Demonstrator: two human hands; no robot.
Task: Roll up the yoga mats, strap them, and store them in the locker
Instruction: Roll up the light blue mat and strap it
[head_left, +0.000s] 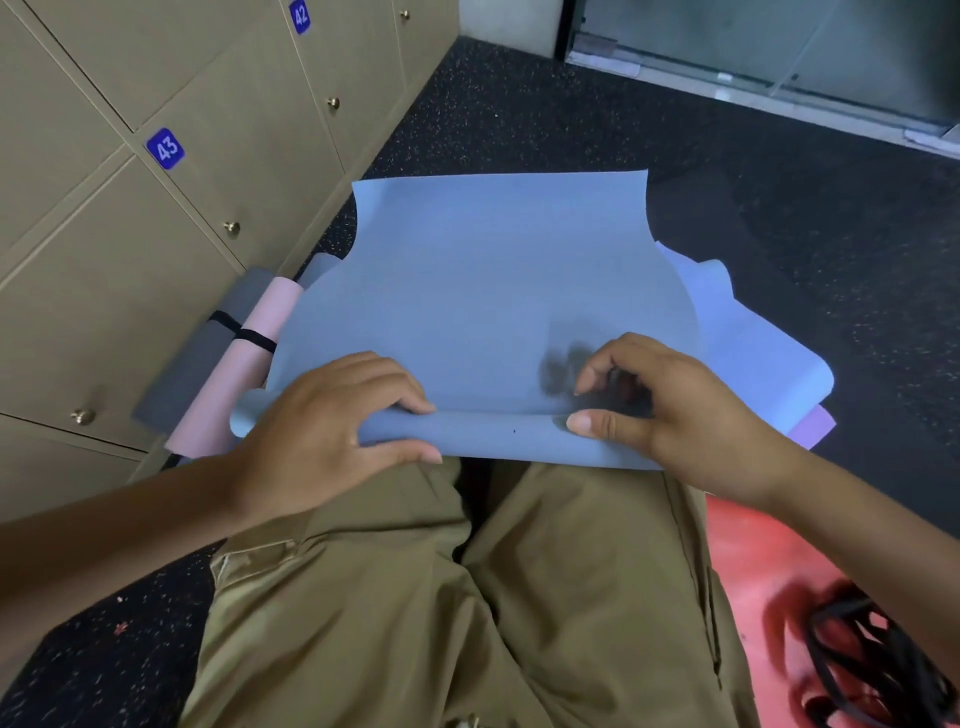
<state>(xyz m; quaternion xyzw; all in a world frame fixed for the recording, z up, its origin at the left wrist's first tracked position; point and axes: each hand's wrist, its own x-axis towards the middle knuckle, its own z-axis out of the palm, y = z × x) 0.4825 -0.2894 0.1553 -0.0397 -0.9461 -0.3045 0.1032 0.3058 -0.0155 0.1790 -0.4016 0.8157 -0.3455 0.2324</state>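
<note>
Khaki trousers fill the bottom of the view, so the person looks to be kneeling or crouching on the dark speckled floor with knees pointing at the blue yoga mat. That mat lies spread out flat ahead of them, and its near edge is curled over into a thin first roll right in front of the knees.

Both forearms come in from the lower corners and angle inward. The left hand sits palm-down over the left part of the roll, fingers curled over the top of it and thumb tucked along the near side, so it's gripping the rolled edge. The right hand is on the right part of the roll: thumb pressed flat against the roll's near side, fingers bent and arched above the mat, fingertips hovering or barely touching the surface. Hard to say which.

Under the blue mat there's a paler lilac mat sticking out on the right side. Off to the left, a rolled pink mat and a rolled grey mat lie side by side, each with a black strap round it, right against the beige lockers, numbered 42 and 43, doors closed. Bottom right, a bunch of loose black straps lies on a red mat.
</note>
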